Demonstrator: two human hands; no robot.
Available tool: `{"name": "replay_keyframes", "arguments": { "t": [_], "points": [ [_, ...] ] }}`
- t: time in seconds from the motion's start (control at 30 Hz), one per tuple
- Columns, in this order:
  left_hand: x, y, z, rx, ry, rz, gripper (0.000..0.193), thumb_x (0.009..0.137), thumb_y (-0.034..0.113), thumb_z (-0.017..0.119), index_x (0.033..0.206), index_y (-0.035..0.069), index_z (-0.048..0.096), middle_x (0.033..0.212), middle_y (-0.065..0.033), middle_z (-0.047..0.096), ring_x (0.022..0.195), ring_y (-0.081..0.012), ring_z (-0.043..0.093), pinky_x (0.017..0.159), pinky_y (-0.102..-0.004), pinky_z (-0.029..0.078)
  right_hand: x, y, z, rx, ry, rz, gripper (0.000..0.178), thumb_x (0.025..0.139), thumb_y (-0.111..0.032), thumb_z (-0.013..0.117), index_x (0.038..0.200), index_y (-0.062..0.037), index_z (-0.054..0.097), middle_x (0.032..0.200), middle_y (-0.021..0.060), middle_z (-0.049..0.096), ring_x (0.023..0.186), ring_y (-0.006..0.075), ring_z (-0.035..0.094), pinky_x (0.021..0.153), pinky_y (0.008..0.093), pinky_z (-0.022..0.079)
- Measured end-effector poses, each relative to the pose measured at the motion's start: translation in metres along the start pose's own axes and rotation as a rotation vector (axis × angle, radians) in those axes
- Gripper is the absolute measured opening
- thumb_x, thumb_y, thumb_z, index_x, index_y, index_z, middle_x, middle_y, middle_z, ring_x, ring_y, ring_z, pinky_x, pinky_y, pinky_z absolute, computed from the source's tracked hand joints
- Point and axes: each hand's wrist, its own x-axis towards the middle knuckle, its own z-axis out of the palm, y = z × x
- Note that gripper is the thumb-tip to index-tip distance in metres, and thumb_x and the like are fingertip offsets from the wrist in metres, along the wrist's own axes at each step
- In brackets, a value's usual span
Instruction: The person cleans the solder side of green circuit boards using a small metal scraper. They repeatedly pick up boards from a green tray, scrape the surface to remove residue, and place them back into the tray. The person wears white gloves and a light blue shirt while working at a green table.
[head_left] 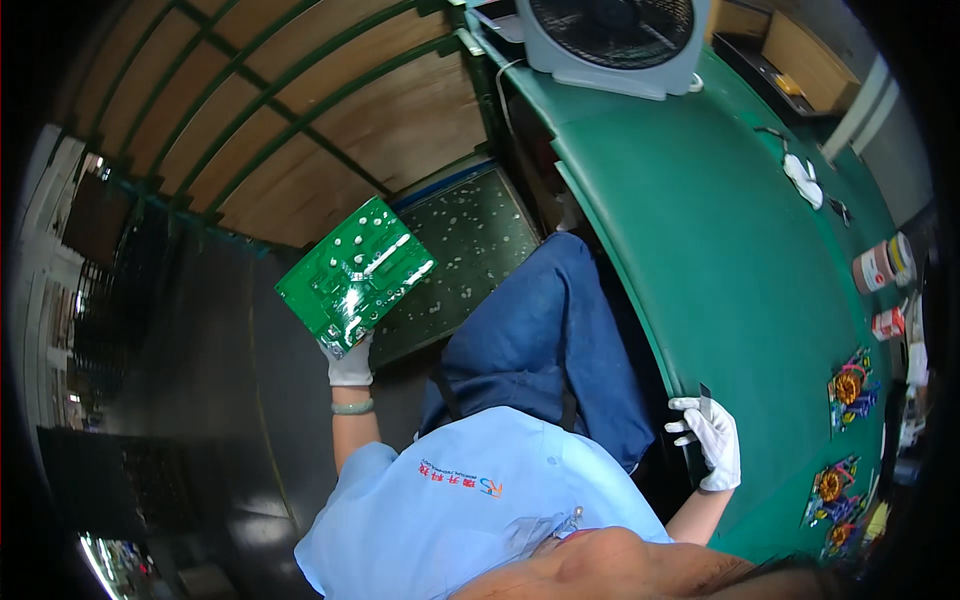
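Note:
In my left hand (pixel 350 362), white-gloved, is a green circuit board (pixel 335 265), gripped by its lower edge and tilted beside my legs. Its soldered side faces up, with shiny silver solder tracks and spots; the fingers behind it are hidden. My right hand (pixel 715 445), also gloved in white, rests at the near edge of the green-topped workbench (pixel 680 240). Its fingers are bent around a small dark flat piece (pixel 706 398) that sticks up past the fingertips. What kind of thing that piece is cannot be made out.
Two boards with copper coils, one (pixel 848 392) beyond the other (pixel 832 490), lie at the bench's right. A jar (pixel 878 268), a red-and-white container (pixel 888 323) and a white object (pixel 802 182) stand farther back. A grey fan (pixel 615 40) tops the bench; a speckled platform (pixel 460 240) is left of my legs.

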Motion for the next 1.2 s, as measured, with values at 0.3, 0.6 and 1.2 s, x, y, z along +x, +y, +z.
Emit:
{"name": "replay_keyframes", "arguments": {
  "t": [0.3,0.6,1.2],
  "points": [
    [-0.012,-0.061,0.019,-1.280,0.244,-1.712,0.046,0.095,0.053,0.040,0.101,0.013,0.062,0.092,-0.0057,0.067,0.068,-0.0219,0.063,0.047,-0.0285,0.052,0.011,0.006,0.010,-0.057,0.069,0.006,0.031,0.096,-0.021,0.059,0.112,0.0050,0.061,0.108,0.0150,0.067,0.077,0.0160,0.069,0.061,0.0247,0.054],
    [-0.128,-0.155,0.156,-1.443,0.556,-2.002,0.034,0.100,0.041,0.045,0.119,0.014,0.053,0.115,-0.0089,0.057,0.099,-0.0250,0.059,0.063,-0.0300,0.059,0.021,-0.035,0.038,-0.211,0.184,0.392,0.032,0.098,-0.024,0.057,0.122,-0.0022,0.056,0.098,0.0087,0.067,0.067,0.0120,0.064,0.056,0.0241,0.051],
    [-0.072,-0.312,0.300,0.015,-0.350,-1.240,0.027,0.075,0.011,0.075,0.097,0.002,0.063,0.098,-0.0210,0.066,0.095,-0.0396,0.064,0.079,-0.0463,0.052,0.215,-0.071,0.136,-0.905,0.416,-0.238,0.063,0.086,0.003,0.062,0.145,-0.0011,0.037,0.147,0.0174,0.031,0.133,0.0348,0.044,0.108,0.0419,0.042]
  ]
}}
